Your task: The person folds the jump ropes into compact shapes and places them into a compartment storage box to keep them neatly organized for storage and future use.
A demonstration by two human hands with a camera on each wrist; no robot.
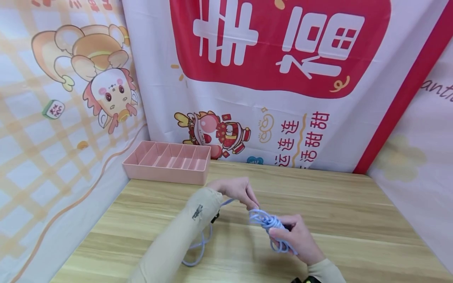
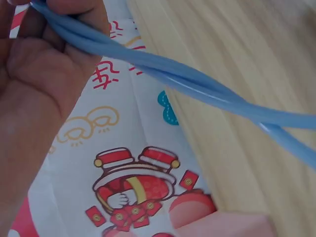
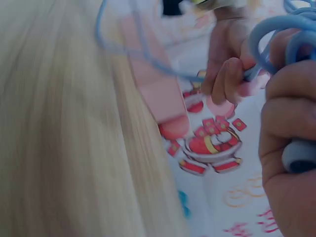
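Observation:
A smooth light-blue cord (image 1: 269, 221) is wound into a bundle, with several turns wrapped round its middle. My right hand (image 1: 301, 240) grips this bundle over the table; in the right wrist view loops stick out above the curled fingers (image 3: 291, 81), and a greyish rounded end shows in the grip. My left hand (image 1: 238, 190), just beyond the bundle's far end, pinches the cord with curled fingers. From the left hand, two twisted strands of cord (image 2: 177, 81) run off in the left wrist view. A loose loop (image 1: 201, 251) hangs beside the left forearm, partly hidden by it.
A pink divided tray (image 1: 166, 175) stands at the table's back left corner, close to the left wrist. The wooden table (image 1: 354, 220) is bounded by printed cloth walls at the back (image 1: 265, 86) and sides.

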